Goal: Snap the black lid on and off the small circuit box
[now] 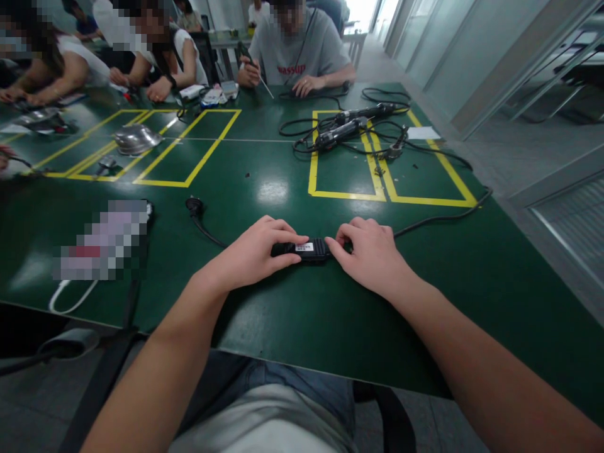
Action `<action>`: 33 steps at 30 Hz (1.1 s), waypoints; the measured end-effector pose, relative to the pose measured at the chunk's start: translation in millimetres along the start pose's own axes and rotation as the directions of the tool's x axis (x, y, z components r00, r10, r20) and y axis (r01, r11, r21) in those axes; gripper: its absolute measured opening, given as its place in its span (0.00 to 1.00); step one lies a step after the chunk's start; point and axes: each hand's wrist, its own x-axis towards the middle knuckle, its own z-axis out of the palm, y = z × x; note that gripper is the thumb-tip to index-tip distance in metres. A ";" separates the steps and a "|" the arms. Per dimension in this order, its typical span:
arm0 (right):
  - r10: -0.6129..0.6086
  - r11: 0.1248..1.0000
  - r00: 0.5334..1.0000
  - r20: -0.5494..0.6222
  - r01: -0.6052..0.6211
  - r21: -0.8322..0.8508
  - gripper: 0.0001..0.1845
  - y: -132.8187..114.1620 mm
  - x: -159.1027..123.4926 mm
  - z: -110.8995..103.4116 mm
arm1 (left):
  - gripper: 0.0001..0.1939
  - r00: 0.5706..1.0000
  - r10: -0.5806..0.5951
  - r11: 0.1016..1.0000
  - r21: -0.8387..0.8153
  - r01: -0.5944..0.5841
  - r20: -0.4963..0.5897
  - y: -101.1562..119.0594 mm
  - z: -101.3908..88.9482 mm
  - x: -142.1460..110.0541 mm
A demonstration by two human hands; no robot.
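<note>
A small black power adapter [319, 248] with a white printed label lies on the green table in front of me. My left hand [255, 251] grips its left end between thumb and fingers. At the other end, my right hand [368, 255] has curled fingers around the cord where it leaves the adapter, the thumb touching the adapter's edge. From the left end a black lead runs out to a mains plug [194, 204] lying on the table. The cord [438, 218] from the right end loops away toward the far right. My palms hide parts of both leads.
Two black electric screwdrivers [342, 133] with tangled cables lie in a yellow-taped area [346, 195]. A metal bowl-like part [136, 138] sits in another taped area. A phone-like device [106, 242] with a white strap is at left. Across the table a person [302, 50] holds a screwdriver-like tool.
</note>
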 end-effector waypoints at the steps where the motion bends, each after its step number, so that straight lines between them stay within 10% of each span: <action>1: 0.004 1.000 1.000 0.004 -0.004 0.003 0.17 -0.2 0.2 -0.1 | 0.17 1.000 0.002 1.000 0.006 -0.002 -0.002 -0.2 0.3 0.0; 24: 0.030 0.999 0.998 0.047 -0.031 0.007 0.16 -2.5 0.4 -3.3 | 0.19 1.000 0.003 1.000 0.011 -0.003 -0.008 8.2 4.3 -1.7; 33: 0.007 1.000 0.999 0.036 -0.006 -0.026 0.18 -3.9 -1.4 -3.9 | 0.14 0.967 -0.158 0.980 0.087 0.179 -0.200 -0.3 8.3 2.5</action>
